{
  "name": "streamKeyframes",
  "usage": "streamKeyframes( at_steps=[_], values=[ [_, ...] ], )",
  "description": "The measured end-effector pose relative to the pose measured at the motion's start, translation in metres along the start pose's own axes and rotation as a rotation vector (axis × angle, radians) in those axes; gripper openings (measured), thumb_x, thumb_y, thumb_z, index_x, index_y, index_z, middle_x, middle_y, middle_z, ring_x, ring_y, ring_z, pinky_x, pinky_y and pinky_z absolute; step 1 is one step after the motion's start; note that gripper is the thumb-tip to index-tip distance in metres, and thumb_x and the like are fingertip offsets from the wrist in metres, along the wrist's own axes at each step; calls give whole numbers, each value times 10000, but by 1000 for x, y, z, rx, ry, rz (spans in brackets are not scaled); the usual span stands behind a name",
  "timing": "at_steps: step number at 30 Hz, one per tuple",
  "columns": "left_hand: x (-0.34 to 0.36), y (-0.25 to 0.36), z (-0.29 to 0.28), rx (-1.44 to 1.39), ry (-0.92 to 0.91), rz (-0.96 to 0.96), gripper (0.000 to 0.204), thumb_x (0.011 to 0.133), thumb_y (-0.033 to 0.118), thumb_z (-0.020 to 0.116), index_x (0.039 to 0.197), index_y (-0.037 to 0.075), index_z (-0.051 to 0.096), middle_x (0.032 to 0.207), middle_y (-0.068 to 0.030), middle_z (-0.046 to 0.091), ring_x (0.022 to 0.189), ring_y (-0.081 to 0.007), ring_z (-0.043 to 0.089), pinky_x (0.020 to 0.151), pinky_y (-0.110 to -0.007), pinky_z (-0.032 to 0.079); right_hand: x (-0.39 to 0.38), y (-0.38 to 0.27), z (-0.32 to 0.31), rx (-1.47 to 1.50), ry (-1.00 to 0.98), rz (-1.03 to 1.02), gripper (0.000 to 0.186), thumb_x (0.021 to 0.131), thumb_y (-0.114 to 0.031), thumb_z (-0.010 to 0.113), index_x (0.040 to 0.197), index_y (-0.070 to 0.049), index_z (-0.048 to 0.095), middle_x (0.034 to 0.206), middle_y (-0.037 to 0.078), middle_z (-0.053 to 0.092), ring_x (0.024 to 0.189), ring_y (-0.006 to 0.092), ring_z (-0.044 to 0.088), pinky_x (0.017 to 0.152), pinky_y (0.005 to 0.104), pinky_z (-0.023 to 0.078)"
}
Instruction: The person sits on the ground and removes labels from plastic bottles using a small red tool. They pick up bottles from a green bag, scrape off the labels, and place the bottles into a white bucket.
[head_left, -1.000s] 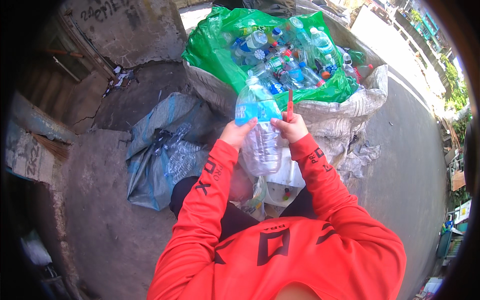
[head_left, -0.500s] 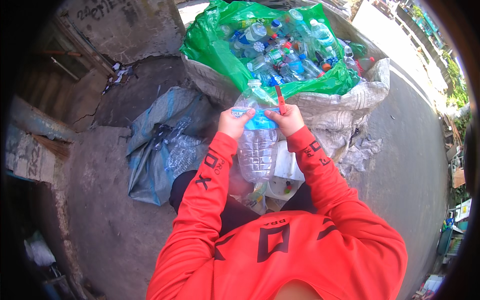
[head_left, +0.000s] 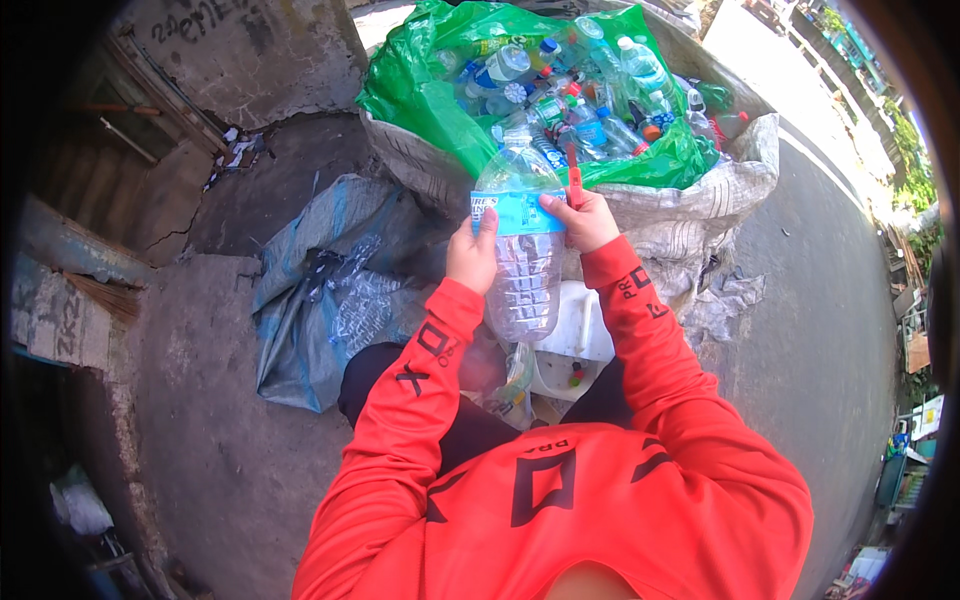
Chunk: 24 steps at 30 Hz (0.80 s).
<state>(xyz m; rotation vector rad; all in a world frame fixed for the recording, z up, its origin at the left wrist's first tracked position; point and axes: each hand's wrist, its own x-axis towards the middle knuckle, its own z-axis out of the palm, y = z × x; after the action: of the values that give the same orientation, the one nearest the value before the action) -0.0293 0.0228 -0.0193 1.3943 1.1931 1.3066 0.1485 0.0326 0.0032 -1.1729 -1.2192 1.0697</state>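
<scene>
A large clear plastic bottle with a blue label is held up in front of me, its neck pointing away. My left hand grips its left side, the thumb at the label's edge. On the other side my right hand is closed on the bottle, thumb on the label. A slim red-handled blade also sticks up from my right hand. Beyond the bottle stands a big woven sack with a green plastic liner, filled with several bottles.
A grey-blue sack lies on the floor at the left with clear plastic on it. Between my legs are a white container and another clear bottle. A concrete wall stands at the far left.
The bottle has shifted slightly up and to the right, its neck now further over the green liner. My left hand has slid a little lower on its side, and my right hand moved slightly right.
</scene>
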Motion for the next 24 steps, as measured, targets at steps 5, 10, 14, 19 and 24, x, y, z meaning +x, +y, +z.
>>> streamKeyframes(
  at_steps=[5,10,14,19,24],
  values=[
    [5,2,-4,153,216,87,383,894,350,485,1002,-8,569,876,-192,629,823,-348,610,720,-385,456,-21,-28,-7,154,24,3,286,889,-196,533,1119,-26,543,685,-40,498,532,43,433,506,202,369],
    [1,17,2,273,251,122,307,885,271,482,979,-17,533,845,-222,615,798,-396,590,691,-429,448,-59,-30,31,-454,-62,-216,433,869,-36,438,1290,-135,443,665,64,565,560,142,542,559,294,449],
    [-2,18,5,329,274,146,275,876,220,472,994,-27,503,824,-242,606,790,-413,581,676,-451,439,-55,-34,40,-698,-7,-262,466,823,-12,455,1264,-162,468,722,167,581,631,282,590,606,347,465],
    [-4,20,7,360,326,191,275,872,209,468,997,-35,493,820,-256,597,776,-424,572,668,-462,433,-56,-29,42,-906,13,-297,439,811,-43,464,1224,-186,503,798,170,606,715,323,598,631,407,471],
    [-1,18,-3,331,277,140,288,876,219,464,988,-46,492,824,-262,594,778,-427,566,674,-468,426,-73,-42,36,-1102,-99,-139,424,810,-74,459,1209,-204,519,868,168,617,765,330,599,656,418,475]
  ],
)
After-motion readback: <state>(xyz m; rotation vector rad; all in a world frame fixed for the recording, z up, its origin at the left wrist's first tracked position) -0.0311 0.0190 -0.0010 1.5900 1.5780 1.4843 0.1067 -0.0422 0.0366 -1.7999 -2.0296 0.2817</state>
